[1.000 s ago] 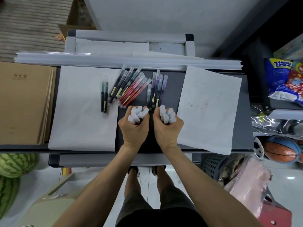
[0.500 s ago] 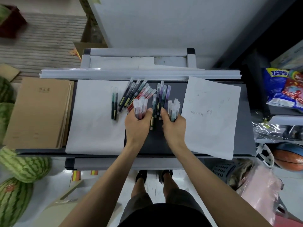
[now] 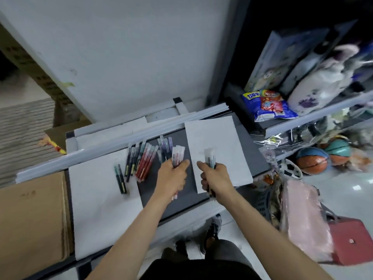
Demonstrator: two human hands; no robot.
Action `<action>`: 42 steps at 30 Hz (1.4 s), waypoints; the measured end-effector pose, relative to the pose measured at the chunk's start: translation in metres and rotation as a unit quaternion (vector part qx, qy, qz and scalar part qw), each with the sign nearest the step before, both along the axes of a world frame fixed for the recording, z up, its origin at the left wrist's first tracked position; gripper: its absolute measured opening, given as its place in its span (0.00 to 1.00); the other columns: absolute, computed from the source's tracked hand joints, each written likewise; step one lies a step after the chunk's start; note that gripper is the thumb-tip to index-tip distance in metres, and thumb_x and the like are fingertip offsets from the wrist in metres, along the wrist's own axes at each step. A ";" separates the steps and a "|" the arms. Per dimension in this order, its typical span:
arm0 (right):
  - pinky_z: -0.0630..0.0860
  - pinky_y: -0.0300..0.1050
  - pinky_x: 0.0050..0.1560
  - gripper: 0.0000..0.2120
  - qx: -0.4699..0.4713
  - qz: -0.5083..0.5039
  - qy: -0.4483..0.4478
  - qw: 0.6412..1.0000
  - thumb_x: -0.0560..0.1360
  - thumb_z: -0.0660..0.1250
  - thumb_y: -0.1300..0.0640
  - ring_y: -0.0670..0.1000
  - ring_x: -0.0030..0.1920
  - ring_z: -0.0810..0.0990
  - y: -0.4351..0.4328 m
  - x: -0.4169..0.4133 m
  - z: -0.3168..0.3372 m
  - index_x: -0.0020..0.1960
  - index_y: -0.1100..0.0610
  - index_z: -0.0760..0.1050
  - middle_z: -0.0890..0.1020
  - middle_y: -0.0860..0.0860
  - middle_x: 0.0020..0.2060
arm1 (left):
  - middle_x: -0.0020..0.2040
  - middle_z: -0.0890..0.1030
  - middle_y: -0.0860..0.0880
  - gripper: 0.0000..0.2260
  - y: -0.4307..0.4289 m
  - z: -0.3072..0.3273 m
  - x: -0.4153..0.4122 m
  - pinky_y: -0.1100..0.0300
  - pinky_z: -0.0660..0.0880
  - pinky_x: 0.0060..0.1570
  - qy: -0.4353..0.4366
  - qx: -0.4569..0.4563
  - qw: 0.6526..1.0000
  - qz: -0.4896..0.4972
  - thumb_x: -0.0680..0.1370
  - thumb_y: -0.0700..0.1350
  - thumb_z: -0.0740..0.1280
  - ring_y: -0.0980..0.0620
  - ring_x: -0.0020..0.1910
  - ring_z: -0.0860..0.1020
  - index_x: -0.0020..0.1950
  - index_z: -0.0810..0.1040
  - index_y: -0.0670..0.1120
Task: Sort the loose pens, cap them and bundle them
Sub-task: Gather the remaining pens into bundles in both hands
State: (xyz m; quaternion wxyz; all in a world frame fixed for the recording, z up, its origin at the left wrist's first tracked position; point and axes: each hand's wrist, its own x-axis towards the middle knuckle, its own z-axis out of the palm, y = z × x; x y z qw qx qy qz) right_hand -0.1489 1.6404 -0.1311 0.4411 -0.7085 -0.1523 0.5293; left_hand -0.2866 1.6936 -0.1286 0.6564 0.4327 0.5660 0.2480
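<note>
My left hand [image 3: 173, 176] grips a bunch of red pens [image 3: 177, 156] with clear caps, held above the dark table [image 3: 161, 190]. My right hand [image 3: 215, 178] grips a bunch of dark pens [image 3: 209, 157] over the right white sheet [image 3: 218, 142]. On the table lie sorted groups: two green pens [image 3: 120, 179] on the left white sheet [image 3: 101, 199], several dark pens [image 3: 133, 158], a row of red pens [image 3: 146, 162], and several purple pens [image 3: 165, 145] further back.
A brown cardboard stack [image 3: 30, 219] lies at the left. White rails [image 3: 121, 142] run along the table's back edge. To the right stand shelves with snack bags [image 3: 266, 105], balls [image 3: 311, 161] and a pink bag [image 3: 302, 219].
Both hands lifted their pen bunches and drew apart, the right one shifting over the right sheet. The camera swung and tilted to the right.
</note>
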 end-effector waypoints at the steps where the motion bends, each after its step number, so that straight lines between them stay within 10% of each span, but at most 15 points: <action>1: 0.63 0.42 0.26 0.15 -0.001 -0.023 0.001 1.000 0.79 0.71 0.53 0.49 0.23 0.64 -0.009 0.009 0.004 0.41 0.54 0.67 0.67 0.47 0.24 | 0.31 0.66 0.46 0.11 -0.002 0.003 0.008 0.62 0.56 0.24 -0.002 0.001 1.000 -0.024 0.82 0.45 0.68 0.52 0.23 0.61 0.43 0.70 0.47; 21: 0.62 0.42 0.24 0.12 0.046 -0.385 -0.033 0.921 0.80 0.69 0.54 0.50 0.21 0.66 -0.312 0.189 0.055 0.40 0.55 0.74 0.70 0.50 0.23 | 0.27 0.73 0.50 0.07 -0.208 0.052 0.260 0.63 0.61 0.24 0.024 0.069 0.902 -0.426 0.73 0.50 0.68 0.53 0.20 0.66 0.39 0.75 0.47; 42: 0.60 0.41 0.25 0.09 0.017 -0.612 -0.054 0.789 0.74 0.70 0.53 0.50 0.25 0.62 -0.683 0.403 0.051 0.43 0.55 0.72 0.66 0.49 0.27 | 0.28 0.68 0.47 0.13 -0.557 0.054 0.562 0.64 0.60 0.22 -0.013 0.044 0.792 -0.609 0.80 0.45 0.68 0.52 0.21 0.63 0.36 0.71 0.47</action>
